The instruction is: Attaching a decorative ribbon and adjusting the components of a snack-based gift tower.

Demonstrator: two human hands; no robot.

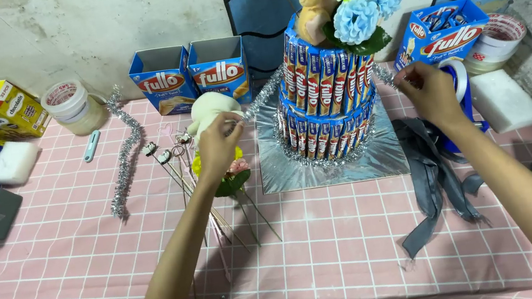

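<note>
One view only — head camera, worn by person standing at near edge of table (338,258). Looks down and forward across pink checked cloth toward far edge and wall (85,22) behind. Close range: both forearms enter from bottom, left hand (218,146) and right hand (432,95) mid-frame. Tower (324,91) sits centre, near far edge — its top cut by upper frame. Table's left and right ends run out of frame.
</note>
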